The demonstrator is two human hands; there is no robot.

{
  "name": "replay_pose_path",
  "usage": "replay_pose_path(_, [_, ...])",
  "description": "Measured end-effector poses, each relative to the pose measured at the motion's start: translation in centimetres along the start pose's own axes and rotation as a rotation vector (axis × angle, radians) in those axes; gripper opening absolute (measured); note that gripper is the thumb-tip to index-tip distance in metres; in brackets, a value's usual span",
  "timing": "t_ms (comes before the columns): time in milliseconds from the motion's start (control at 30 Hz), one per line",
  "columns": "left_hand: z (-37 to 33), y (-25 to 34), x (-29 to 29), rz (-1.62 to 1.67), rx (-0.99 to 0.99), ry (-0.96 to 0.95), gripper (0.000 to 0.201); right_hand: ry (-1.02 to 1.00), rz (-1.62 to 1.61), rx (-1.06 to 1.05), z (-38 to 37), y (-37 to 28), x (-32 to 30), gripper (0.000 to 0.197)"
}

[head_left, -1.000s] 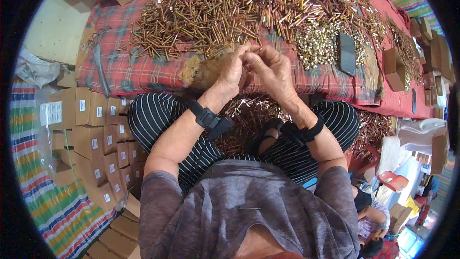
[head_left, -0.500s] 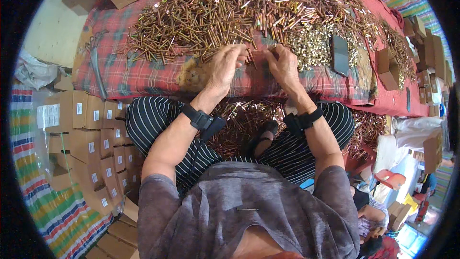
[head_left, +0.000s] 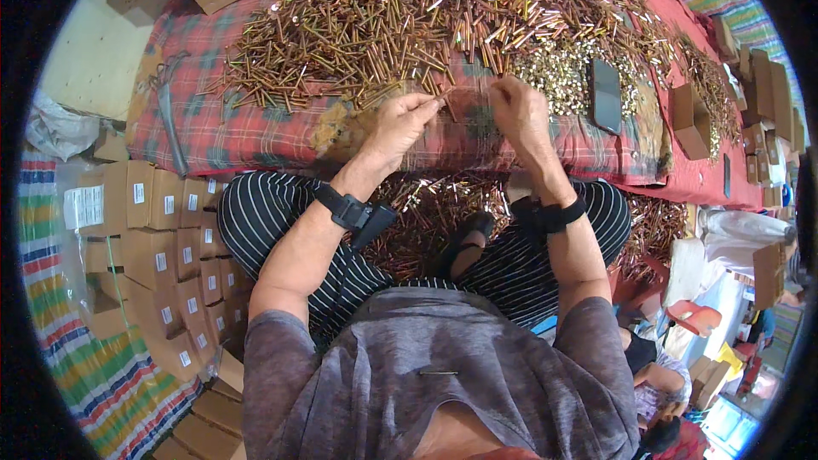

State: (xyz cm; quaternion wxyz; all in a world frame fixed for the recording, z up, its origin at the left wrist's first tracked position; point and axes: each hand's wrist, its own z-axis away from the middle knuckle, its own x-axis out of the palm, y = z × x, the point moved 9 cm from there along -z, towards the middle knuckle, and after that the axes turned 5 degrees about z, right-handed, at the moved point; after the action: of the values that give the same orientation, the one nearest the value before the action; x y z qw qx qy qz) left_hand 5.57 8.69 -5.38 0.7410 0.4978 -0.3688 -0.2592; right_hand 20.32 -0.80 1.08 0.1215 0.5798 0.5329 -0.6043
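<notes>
My left hand (head_left: 400, 125) pinches a thin copper-coloured bolt (head_left: 445, 94) between thumb and fingertips, just above the near part of the plaid cloth. To its right, my right hand (head_left: 521, 112) is closed with its fingers curled inward; anything in it is too small or hidden to make out. Beyond both hands lies a wide heap of long copper-coloured bolts (head_left: 341, 43). A pile of small shiny metal nuts (head_left: 558, 77) spreads beside my right hand. One loose bolt (head_left: 452, 111) rests on the cloth between the hands.
A dark phone (head_left: 605, 95) lies on the nuts. The red plaid cloth (head_left: 247, 132) covers the work surface, with a curved metal tool (head_left: 172, 123) at its left. Stacked cardboard boxes (head_left: 153, 247) stand at left; an open box (head_left: 688, 122) sits at right. More bolts (head_left: 417, 234) lie below.
My left fingers have closed together on a bolt and shifted slightly. My right hand has moved a little to the right and turned, its fingers curling in.
</notes>
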Motion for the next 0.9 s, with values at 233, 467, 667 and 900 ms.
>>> replay_pose_path(233, [0.2,0.7,-0.8,0.210,-0.019,0.075,0.018,0.117,0.401,-0.130,-1.2,3.2,0.2,0.012])
replay_pose_path(467, [0.4,1.1,-0.8,0.257,-0.018,0.033,0.014,0.025,-0.063,-0.033,-0.4,1.1,0.9,0.017])
replay_pose_path(667, [0.5,1.3,-0.5,0.303,-0.040,0.036,0.012,-0.288,-1.153,0.189,1.3,-2.8,3.6,0.008])
replay_pose_path(900, [0.5,1.1,-0.5,0.316,-0.034,0.017,0.010,-0.215,-1.046,0.116,1.7,-3.9,3.5,0.009])
